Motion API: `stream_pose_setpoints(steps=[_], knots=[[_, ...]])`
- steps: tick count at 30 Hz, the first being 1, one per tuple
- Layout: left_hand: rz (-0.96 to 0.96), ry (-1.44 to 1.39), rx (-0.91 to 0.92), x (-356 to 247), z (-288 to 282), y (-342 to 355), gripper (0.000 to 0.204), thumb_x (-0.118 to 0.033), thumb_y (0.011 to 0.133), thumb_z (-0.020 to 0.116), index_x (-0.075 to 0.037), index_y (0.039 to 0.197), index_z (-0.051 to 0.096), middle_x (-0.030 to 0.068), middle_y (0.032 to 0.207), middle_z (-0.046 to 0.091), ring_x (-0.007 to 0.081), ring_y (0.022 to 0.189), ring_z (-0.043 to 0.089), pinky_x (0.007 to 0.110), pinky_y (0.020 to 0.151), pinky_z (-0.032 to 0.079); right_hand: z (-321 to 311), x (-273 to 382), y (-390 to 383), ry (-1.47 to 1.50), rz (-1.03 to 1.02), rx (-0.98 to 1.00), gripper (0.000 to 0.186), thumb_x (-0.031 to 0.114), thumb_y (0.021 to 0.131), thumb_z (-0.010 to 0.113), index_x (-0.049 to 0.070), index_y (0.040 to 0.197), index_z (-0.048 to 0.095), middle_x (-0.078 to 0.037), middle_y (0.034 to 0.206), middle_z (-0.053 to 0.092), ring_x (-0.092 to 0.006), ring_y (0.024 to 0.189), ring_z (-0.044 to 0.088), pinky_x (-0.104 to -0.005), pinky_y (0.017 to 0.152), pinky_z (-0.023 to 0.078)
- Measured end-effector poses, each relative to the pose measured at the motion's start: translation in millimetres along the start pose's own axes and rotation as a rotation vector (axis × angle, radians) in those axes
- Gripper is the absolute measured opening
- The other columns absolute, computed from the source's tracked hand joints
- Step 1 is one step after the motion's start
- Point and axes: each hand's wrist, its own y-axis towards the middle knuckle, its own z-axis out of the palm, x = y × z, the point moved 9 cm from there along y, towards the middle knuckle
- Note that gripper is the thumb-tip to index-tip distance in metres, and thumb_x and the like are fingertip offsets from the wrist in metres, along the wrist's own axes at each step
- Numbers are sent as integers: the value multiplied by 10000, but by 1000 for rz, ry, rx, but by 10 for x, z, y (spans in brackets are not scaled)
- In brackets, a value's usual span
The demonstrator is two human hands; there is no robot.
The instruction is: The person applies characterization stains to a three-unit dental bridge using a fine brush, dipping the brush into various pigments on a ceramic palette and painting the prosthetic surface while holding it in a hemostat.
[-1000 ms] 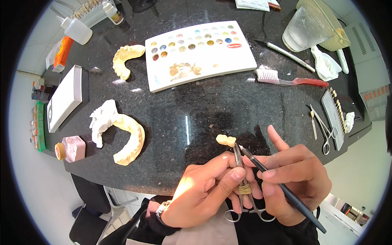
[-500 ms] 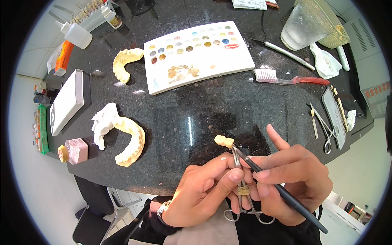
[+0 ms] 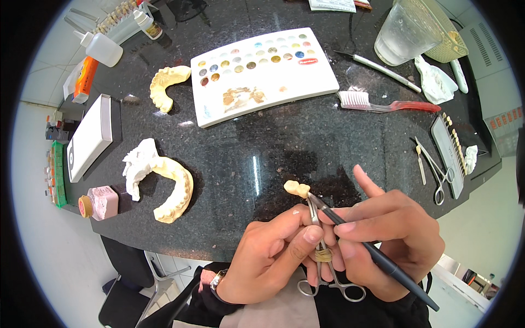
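My left hand point(image 3: 276, 259) is closed round a metal hemostat point(image 3: 315, 221), its finger rings pointing down toward me and a tan rubber band point(image 3: 323, 255) wound about its shanks. At its jaws sits a small cream dental bridge point(image 3: 297, 189) of joined teeth, held up over the dark counter. My right hand point(image 3: 391, 243) grips a black-handled brush point(image 3: 385, 265) like a pen, with the index or little finger raised apart. The brush's tip touches or nearly touches the bridge's right end; which one I cannot tell.
A white palette point(image 3: 268, 76) with coloured wells lies ahead on the dark counter point(image 3: 229, 158). Cream dental casts point(image 3: 178, 188) are at the left. A red-handled toothbrush point(image 3: 391, 104), a water cup point(image 3: 402, 41), a shade guide point(image 3: 447, 158) and scissor-like forceps point(image 3: 435, 169) lie at the right.
Both hands, with the hemostat, bridge and brush, have shifted very slightly left. The grips are the same, and the brush tip stays at the bridge's right end.
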Motion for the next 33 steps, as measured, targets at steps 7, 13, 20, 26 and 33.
stream_pose_setpoints(steps=[7, 13, 20, 26, 33], knots=[[-46, -43, 5, 6, 0, -9, 229, -133, 966, 366, 62, 1012, 477, 121, 792, 630, 110, 598, 600, 203, 514, 483, -39, -200, -79, 245, 208, -107, 140, 99, 750, 638, 6, 796, 543, -121, 715, 609, -210, 704, 649, -570, 1001, 279], [-49, -33, 7, 15, 8, -12, 230, -132, 964, 372, 59, 1028, 482, 111, 779, 634, 110, 602, 606, 201, 516, 483, -53, -204, -96, 229, 164, -186, 218, 140, 793, 640, 13, 787, 463, -148, 673, 606, -212, 665, 650, -575, 992, 292], [-79, -33, 16, 30, 16, -20, 221, -131, 962, 379, 52, 1019, 490, 102, 772, 636, 110, 601, 608, 200, 516, 483, -36, -168, -81, 161, 143, -135, 218, 145, 804, 631, 18, 777, 456, -134, 644, 599, -225, 681, 655, -577, 995, 288], [-73, -32, 8, 10, 19, -6, 221, -126, 961, 382, 56, 1022, 492, 108, 779, 635, 112, 608, 610, 202, 517, 485, -76, -175, -87, 215, 179, -228, 199, 130, 796, 624, 12, 770, 467, -129, 643, 595, -218, 672, 651, -576, 995, 288], [-78, -50, -12, 33, 9, -12, 212, -105, 956, 387, 65, 1019, 496, 118, 806, 637, 111, 627, 610, 202, 523, 498, -99, -229, -98, 160, 189, -169, 245, 190, 792, 624, 28, 736, 448, -115, 615, 568, -213, 599, 635, -564, 967, 335]])
